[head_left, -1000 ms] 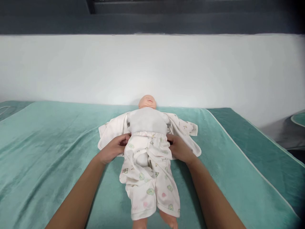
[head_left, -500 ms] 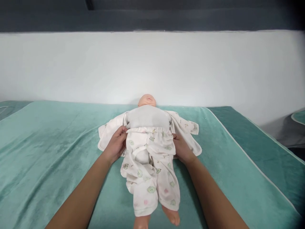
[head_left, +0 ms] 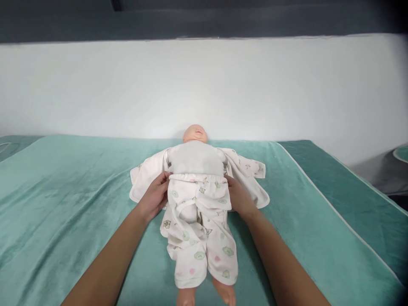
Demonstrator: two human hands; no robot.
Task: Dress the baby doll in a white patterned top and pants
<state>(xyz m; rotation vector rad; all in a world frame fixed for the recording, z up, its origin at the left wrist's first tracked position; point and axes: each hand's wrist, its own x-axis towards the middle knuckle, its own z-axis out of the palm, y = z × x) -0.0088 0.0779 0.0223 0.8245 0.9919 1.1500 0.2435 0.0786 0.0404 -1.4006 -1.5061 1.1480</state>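
Note:
A baby doll [head_left: 195,133] lies on its back, head toward the wall and feet toward me. White printed pants [head_left: 191,229] cover its legs, with the elastic waistband across the belly. Its patterned jacket [head_left: 149,172] is spread open to both sides over a pale grey-white torso. My left hand [head_left: 157,193] pinches the waistband at the doll's left-of-picture hip. On the opposite hip, my right hand [head_left: 238,196] grips the waistband edge, its fingertips partly hidden by the cloth.
A light green velvety cover [head_left: 79,191] lies beneath the doll, with folds at the left. A darker green cloth [head_left: 344,204] with pale piping lies at the right. Behind stands a white wall [head_left: 204,80] topped by a dark band.
My right hand has shifted slightly inward to the left along the waistband. The waistband sits slightly lower on the belly, and the doll appears slightly shifted left.

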